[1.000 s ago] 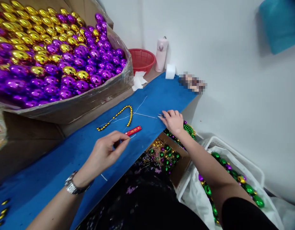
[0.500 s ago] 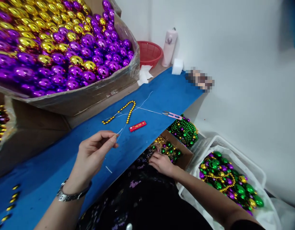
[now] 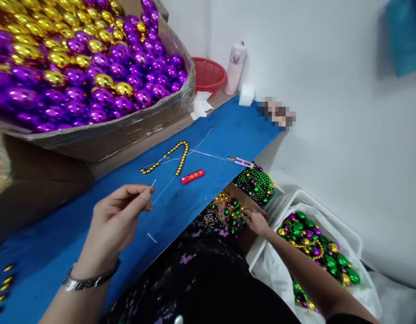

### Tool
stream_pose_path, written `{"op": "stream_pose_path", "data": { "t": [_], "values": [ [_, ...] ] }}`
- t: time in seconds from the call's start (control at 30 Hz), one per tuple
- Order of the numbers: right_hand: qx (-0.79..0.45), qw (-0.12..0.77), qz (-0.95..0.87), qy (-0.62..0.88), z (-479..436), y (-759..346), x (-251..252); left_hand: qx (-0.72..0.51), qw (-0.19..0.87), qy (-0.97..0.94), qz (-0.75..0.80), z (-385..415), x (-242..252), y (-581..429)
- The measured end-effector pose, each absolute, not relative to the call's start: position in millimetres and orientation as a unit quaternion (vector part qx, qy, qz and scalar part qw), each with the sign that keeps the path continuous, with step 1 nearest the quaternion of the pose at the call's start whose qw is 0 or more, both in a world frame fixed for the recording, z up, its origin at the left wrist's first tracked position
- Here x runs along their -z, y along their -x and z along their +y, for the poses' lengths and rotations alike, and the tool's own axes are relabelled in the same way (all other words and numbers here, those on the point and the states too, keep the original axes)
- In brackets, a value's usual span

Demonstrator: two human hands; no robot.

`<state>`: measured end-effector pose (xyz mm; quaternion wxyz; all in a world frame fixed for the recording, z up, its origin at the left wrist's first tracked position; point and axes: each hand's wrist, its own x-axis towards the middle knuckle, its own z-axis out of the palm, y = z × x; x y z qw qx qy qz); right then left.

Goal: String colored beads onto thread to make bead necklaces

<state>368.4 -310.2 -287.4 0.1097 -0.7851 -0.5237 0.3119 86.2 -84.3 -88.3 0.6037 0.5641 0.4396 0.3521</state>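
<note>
My left hand [image 3: 123, 218] is closed in a pinch on a thin white thread [image 3: 164, 191] above the blue table cover [image 3: 208, 207]. That thread runs toward a bent string of small gold beads [image 3: 185, 155] lying on the cover. My right hand [image 3: 257, 222] reaches past the table edge into a cardboard box [image 3: 257, 208] of green, gold and purple beads [image 3: 233, 209]. Its fingers are loosely bent and apart at the beads by the box wall; the fingertips are partly hard to make out. Pink thread snips [image 3: 240, 161] and a small red packet [image 3: 193, 176] lie nearby.
A large carton [image 3: 133, 130] of purple and gold balls stands behind the table. A white basket [image 3: 349, 234] with mixed beads sits at right. A red basin [image 3: 209, 76], pink bottle [image 3: 235, 69] and white block [image 3: 246, 95] are at the far end. Gold beads [image 3: 4, 286] lie lower left.
My right hand has moved right, from the near side of the cardboard box to its right wall. My left hand has drawn left and slightly down, still pinching the thread.
</note>
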Motion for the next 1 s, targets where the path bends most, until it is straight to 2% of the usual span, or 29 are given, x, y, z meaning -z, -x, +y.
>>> {"op": "stream_pose_path", "data": {
  "t": [0.2,0.37,0.73,1.0],
  "values": [
    [-0.331,0.172,-0.66,0.652,-259,-305,264,-0.355,0.592,-0.571,0.445,-86,87,-87],
    [-0.326,0.157,-0.732,0.577,-234,-265,257,-0.351,0.602,-0.565,0.441,-89,87,-89],
    [-0.225,0.071,-0.658,0.715,-276,-335,247,-0.381,0.613,-0.537,0.436,-82,91,-71],
    [-0.134,0.104,-0.702,0.692,-220,-309,182,-0.403,0.6,-0.508,0.469,-76,87,-49]
  ]
}}
